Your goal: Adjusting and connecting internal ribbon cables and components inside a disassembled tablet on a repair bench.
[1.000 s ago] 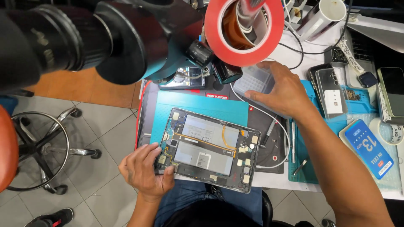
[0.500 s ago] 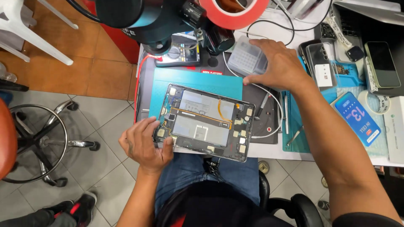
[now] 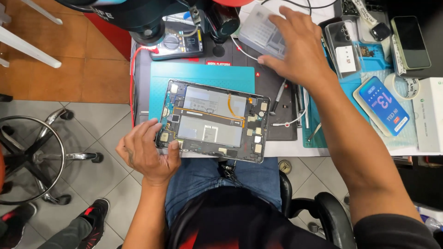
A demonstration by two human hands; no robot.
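We see the left hand (image 3: 146, 153) holding the opened tablet (image 3: 213, 121) by its left edge, thumb on top and fingers curled around the side. The tablet lies partly on the teal mat (image 3: 203, 76), its near edge sticking out over the lap. The right hand (image 3: 297, 48) is spread wide open, its fingers resting flat on a clear plastic box (image 3: 260, 31) farther back on the table.

Both bare hands working low over the bench, arms apart.
Left hand (image 3: 146, 152) is curling its fingers (image 3: 148, 130) forward, thumb tucked inward, forearm coming straight up from below; right hand (image 3: 295, 48) is reaching far forward, fingers spread flat, palm down, forearm stretching diagonally.
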